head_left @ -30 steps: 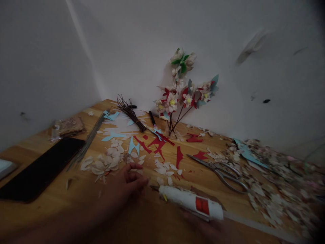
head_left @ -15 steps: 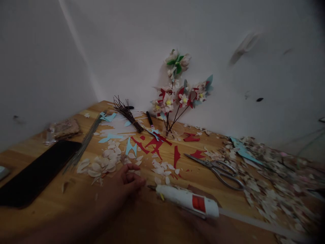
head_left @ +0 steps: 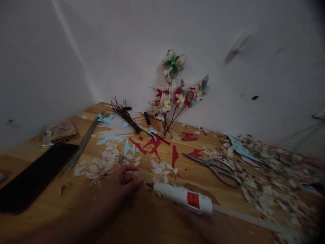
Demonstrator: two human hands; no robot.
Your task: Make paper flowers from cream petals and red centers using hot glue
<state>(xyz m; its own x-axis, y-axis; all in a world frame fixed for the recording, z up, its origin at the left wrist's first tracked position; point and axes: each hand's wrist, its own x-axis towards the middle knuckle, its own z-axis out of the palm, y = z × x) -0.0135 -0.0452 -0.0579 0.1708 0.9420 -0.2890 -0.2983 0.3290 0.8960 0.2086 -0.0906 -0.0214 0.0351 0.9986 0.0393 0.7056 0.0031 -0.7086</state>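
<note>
My right hand (head_left: 200, 218) is wrapped round a white hot glue gun (head_left: 177, 196) with a red patch, its nozzle pointing left. A long translucent glue stick (head_left: 243, 215) runs out of its rear. Just left of the nozzle tip, my left hand (head_left: 128, 183) is closed, thumb and fingers curled together. Whatever sits between those fingertips, if anything, is too small and dark to make out. Pale petals (head_left: 101, 166) lie in a pile beyond my left hand, and a smaller petal group (head_left: 161, 167) lies beyond the gun.
Scissors (head_left: 215, 169) lie right of red scraps (head_left: 153, 145). Artificial flowers (head_left: 166, 103) stand against the wall. A bundle of twigs (head_left: 125, 115), grey wires (head_left: 83, 144), a black slab-like object (head_left: 38, 176) and a packet (head_left: 62, 132) occupy the left. Petals and scraps (head_left: 274, 183) cover the right.
The whole view has shifted slightly, so the scene sits a little farther left. Both hands keep nearly the same pose, with the glue gun's nozzle still close to my left fingertips.
</note>
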